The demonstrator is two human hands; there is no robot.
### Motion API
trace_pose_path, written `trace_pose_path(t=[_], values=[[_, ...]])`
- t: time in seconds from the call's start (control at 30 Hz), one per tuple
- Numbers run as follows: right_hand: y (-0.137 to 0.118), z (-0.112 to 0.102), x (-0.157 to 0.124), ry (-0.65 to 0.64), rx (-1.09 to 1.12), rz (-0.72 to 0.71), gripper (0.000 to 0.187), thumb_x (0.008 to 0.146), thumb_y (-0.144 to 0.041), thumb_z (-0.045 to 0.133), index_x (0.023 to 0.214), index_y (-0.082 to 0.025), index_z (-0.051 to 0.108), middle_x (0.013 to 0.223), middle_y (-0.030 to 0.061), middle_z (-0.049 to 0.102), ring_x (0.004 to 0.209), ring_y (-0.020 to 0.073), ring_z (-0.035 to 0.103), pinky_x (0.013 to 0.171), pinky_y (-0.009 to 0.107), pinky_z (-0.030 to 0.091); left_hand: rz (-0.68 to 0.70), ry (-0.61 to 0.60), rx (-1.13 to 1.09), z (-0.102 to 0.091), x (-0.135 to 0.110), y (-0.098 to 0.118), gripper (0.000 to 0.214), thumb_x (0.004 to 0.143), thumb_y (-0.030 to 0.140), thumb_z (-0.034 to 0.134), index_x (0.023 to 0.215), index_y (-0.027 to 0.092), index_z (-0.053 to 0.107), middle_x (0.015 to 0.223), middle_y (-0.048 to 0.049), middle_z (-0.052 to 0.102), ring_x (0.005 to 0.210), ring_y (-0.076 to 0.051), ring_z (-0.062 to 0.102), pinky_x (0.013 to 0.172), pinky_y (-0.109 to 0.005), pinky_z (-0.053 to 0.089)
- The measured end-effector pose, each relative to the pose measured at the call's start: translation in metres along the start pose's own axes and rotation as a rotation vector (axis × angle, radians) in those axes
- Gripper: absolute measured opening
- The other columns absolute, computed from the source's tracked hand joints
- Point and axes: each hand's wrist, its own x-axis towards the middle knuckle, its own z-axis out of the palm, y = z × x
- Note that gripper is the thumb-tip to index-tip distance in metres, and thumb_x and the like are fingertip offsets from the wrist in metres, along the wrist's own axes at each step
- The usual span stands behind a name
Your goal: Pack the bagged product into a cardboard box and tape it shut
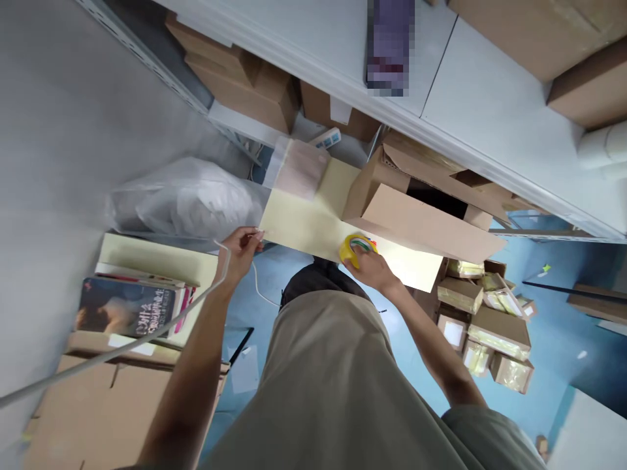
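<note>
My right hand (371, 266) grips a yellow roll of tape (348, 250) at the front edge of a pale yellow tabletop (304, 225). Its fingers reach into the roll's core. At the table's left corner, my left hand (240, 253) has thumb and fingertips pinched together. Whatever lies between those fingertips is too small to make out. Just beyond the tape stands an open cardboard box (411, 222), its near flap folded outward. A flat, whitish translucent packet (301, 168) rests at the table's back left.
A cloudy plastic bag (191, 196) bulges left of the table. Books (127, 307) lie near cardboard (122, 405) at lower left, with a thin grey rod (161, 334) crossing above. A white shelf (318, 52) spans the back. Taped boxes (497, 326) are piled on the right floor.
</note>
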Motion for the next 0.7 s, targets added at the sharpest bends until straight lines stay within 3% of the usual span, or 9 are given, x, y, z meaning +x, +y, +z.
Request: trace_pose_path(t=[0.17, 0.27, 0.37, 0.53, 0.63, 0.7], values=[[-0.007, 0.042, 0.066, 0.051, -0.13, -0.195, 0.045, 0.112, -0.027, 0.044, 0.144, 0.002, 0.056, 0.119, 0.0297, 0.078, 0.115, 0.0369, 0.074, 0.108, 0.045, 0.047, 0.08, 0.213, 0.17, -0.002, -0.004, -0.044, 0.022, 0.096, 0.041, 0.067, 0.103, 0.02, 0.065, 0.091, -0.0035, 0.071, 0.081, -0.019, 0.072, 0.08, -0.032, 0.062], [-0.013, 0.063, 0.101, 0.051, -0.155, -0.201, 0.042, 0.108, -0.017, 0.047, 0.142, 0.006, 0.057, 0.124, 0.0343, 0.076, 0.117, 0.0361, 0.073, 0.111, 0.046, 0.043, 0.053, 0.273, 0.197, 0.018, -0.011, -0.065, 0.015, 0.097, 0.034, 0.064, 0.102, 0.02, 0.064, 0.098, -0.0069, 0.071, 0.087, -0.021, 0.071, 0.083, -0.033, 0.061], [-0.018, 0.079, 0.118, 0.072, -0.158, -0.182, 0.046, 0.103, -0.008, 0.05, 0.145, 0.009, 0.056, 0.127, 0.0358, 0.074, 0.119, 0.0349, 0.071, 0.113, 0.047, 0.041, -0.053, 0.347, 0.183, 0.042, -0.019, -0.081, 0.011, 0.095, 0.03, 0.063, 0.1, 0.02, 0.063, 0.098, -0.0083, 0.072, 0.09, -0.023, 0.071, 0.088, -0.036, 0.06], [0.005, 0.102, 0.099, 0.189, -0.132, -0.233, 0.046, 0.111, -0.021, 0.045, 0.151, -0.001, 0.054, 0.148, 0.031, 0.064, 0.135, 0.0352, 0.058, 0.118, 0.045, 0.038, -0.163, 0.465, 0.164, 0.07, -0.035, -0.107, 0.007, 0.094, 0.026, 0.061, 0.097, 0.02, 0.062, 0.096, -0.0089, 0.072, 0.09, -0.023, 0.07, 0.096, -0.038, 0.058], [0.048, 0.113, 0.068, 0.378, -0.093, -0.199, 0.042, 0.113, -0.022, 0.036, 0.145, -0.006, 0.059, 0.148, 0.0263, 0.063, 0.135, 0.0351, 0.055, 0.116, 0.043, 0.039, -0.172, 0.505, 0.138, 0.077, -0.042, -0.118, 0.01, 0.096, 0.028, 0.06, 0.1, 0.019, 0.062, 0.097, -0.0092, 0.072, 0.092, -0.023, 0.07, 0.097, -0.038, 0.057], [0.081, 0.119, 0.051, 0.416, -0.118, -0.122, 0.042, 0.109, -0.016, 0.036, 0.141, -0.007, 0.062, 0.143, 0.0258, 0.065, 0.13, 0.035, 0.056, 0.114, 0.042, 0.039, -0.165, 0.505, 0.11, 0.081, -0.044, -0.121, 0.012, 0.097, 0.03, 0.06, 0.101, 0.019, 0.061, 0.098, -0.0092, 0.073, 0.093, -0.023, 0.07, 0.096, -0.037, 0.057]])
